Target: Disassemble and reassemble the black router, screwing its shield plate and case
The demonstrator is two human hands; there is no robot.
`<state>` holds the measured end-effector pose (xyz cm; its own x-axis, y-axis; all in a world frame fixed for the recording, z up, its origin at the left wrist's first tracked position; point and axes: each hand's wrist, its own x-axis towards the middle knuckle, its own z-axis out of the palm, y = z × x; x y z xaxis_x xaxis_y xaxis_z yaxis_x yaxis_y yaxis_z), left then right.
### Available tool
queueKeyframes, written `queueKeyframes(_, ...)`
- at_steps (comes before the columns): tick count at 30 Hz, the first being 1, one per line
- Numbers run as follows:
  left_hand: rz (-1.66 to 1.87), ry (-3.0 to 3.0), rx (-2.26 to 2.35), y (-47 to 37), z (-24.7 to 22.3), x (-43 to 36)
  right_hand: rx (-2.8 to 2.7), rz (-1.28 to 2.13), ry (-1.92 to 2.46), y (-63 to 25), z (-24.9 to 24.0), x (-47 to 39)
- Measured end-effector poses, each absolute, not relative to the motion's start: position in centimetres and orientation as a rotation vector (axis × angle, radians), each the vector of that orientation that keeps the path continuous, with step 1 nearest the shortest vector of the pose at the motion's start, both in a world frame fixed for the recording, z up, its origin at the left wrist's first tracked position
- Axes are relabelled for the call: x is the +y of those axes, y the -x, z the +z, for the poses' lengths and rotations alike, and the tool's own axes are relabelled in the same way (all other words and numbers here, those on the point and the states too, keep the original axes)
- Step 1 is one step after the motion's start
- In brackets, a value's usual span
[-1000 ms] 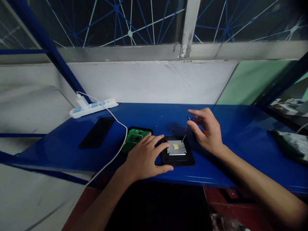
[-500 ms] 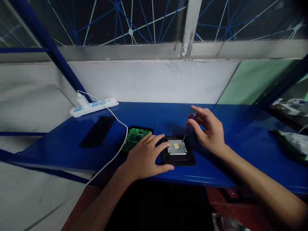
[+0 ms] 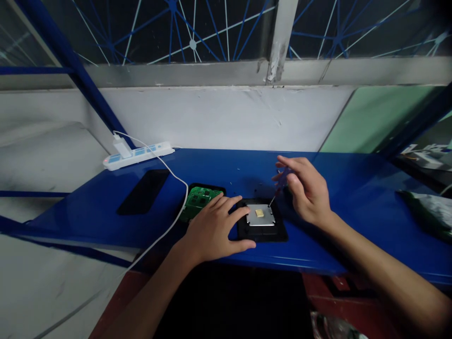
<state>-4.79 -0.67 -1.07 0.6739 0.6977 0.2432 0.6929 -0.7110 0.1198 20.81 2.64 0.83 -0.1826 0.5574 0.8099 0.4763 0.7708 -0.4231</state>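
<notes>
My right hand (image 3: pixel 309 193) holds a screwdriver (image 3: pixel 283 179) with a see-through purple handle. Its thin shaft slants down to the upper right corner of a silver metal plate (image 3: pixel 253 218). That plate, with a small yellowish pad (image 3: pixel 259 213) on its middle, sits in a black plastic casing (image 3: pixel 263 236). Spread out, my left hand (image 3: pixel 213 230) rests with fingertips at the plate's left edge and the thumb by the casing's lower left corner. Partly behind the left hand lies a green circuit board (image 3: pixel 198 197) in another black shell.
A white cable (image 3: pixel 185 186) runs across the blue table (image 3: pixel 219 162) from a power strip (image 3: pixel 141 155). A flat black panel (image 3: pixel 143 193) lies at the left. Small dark bits lie behind the casing. A silvery and green bag (image 3: pixel 429 209) is at the far right.
The fingers and thumb of my right hand have shifted around the screwdriver's handle, and the handle leans further right. My left hand has stayed in place.
</notes>
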Motion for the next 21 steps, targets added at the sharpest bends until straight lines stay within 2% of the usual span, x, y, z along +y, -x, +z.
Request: queueKeyframes(21,0.424,-2.869,1.166,4.74,-1.03,-0.54,-1.781,0.176,0.898,-20.62,0.65,2.81)
